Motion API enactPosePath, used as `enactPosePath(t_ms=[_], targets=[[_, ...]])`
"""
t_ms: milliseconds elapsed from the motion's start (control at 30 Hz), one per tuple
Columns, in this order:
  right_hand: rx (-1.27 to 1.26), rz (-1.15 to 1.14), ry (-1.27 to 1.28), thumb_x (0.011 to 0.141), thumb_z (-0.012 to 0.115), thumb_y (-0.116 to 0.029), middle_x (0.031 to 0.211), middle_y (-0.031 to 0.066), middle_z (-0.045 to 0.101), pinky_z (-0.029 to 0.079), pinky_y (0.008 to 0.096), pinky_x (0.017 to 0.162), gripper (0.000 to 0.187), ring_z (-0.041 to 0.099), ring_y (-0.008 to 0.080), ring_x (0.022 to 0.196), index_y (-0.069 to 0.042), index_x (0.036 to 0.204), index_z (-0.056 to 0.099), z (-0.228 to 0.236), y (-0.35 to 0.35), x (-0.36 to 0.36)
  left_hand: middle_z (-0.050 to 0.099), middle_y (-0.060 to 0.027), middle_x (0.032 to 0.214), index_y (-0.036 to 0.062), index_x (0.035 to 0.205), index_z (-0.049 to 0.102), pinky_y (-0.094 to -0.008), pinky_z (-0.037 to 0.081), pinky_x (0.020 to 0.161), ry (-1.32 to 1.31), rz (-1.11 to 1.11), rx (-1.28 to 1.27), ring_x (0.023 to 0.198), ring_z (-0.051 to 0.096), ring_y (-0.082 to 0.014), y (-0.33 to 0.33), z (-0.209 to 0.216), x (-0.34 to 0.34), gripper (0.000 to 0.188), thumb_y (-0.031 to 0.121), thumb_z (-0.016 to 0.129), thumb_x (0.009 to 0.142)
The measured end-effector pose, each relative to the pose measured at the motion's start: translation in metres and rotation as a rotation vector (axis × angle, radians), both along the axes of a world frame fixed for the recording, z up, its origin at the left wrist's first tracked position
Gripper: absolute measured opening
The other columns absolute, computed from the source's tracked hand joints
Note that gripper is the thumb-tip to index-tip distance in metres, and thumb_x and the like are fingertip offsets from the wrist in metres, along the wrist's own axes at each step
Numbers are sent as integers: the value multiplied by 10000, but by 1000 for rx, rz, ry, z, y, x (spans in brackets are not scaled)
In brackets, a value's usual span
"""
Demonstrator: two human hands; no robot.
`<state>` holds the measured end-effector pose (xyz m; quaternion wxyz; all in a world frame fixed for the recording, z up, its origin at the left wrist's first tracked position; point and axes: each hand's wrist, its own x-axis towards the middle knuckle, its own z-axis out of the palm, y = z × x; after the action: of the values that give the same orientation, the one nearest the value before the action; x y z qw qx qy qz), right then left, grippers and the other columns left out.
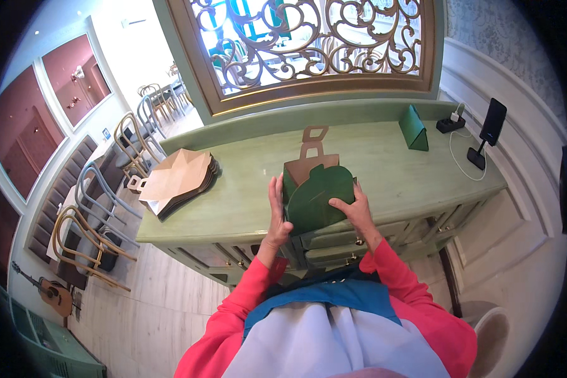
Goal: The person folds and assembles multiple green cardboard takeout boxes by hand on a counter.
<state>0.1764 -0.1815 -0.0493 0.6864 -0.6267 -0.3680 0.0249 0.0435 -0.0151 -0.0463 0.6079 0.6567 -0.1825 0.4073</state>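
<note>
A green cardboard carry box (318, 195) with a brown inner side and a cut-out handle (313, 142) stands half folded near the front edge of a green sideboard (233, 195). My left hand (277, 211) presses flat against the box's left side. My right hand (354, 211) holds its lower right corner, fingers curled over the rounded green flap. Both forearms, in red sleeves, come up from the lower edge.
A stack of flat unfolded box blanks (176, 179) lies at the sideboard's left end. A finished green box (414, 129) stands at the back right, beside a phone on a stand (488, 129) with a white cable and charger. Chairs (107, 195) stand to the left.
</note>
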Motion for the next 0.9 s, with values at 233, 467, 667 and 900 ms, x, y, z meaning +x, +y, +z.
enactPosePath(t_ms=[233, 467, 667, 900], targets=[[-5, 31, -83, 770, 721, -246, 1113, 154, 568, 392, 357, 941, 538, 499, 275, 1065, -25, 1222, 531, -1, -6, 1, 271, -189, 1415, 64, 1450, 52, -386, 311, 1053, 341, 277, 8, 1280, 350, -286, 2, 4, -3, 1079, 269, 803, 703], [354, 11, 61, 883, 589, -136, 1149, 93, 563, 401, 288, 920, 472, 513, 171, 1050, -2, 1310, 439, 33, 2, -6, 544, -112, 1175, 11, 1256, 427, -320, 445, 902, 452, 283, -59, 1062, 538, -194, 23, -5, 4, 638, 173, 771, 744], [291, 85, 208, 887, 575, -72, 1019, 57, 610, 436, 222, 813, 250, 555, 103, 931, 14, 1121, 582, 19, 29, 36, 565, -90, 1133, 26, 1275, 407, -297, 456, 882, 448, 129, -202, 1028, 547, -170, 24, 0, -5, 651, 173, 767, 753], [67, 237, 111, 859, 613, -55, 876, 26, 629, 437, 197, 731, 126, 559, 77, 846, -2, 966, 651, 26, 14, 41, 526, -84, 1154, 68, 1322, 370, -303, 422, 921, 385, 155, -168, 1059, 507, -165, 18, 3, 2, 720, 209, 778, 747]])
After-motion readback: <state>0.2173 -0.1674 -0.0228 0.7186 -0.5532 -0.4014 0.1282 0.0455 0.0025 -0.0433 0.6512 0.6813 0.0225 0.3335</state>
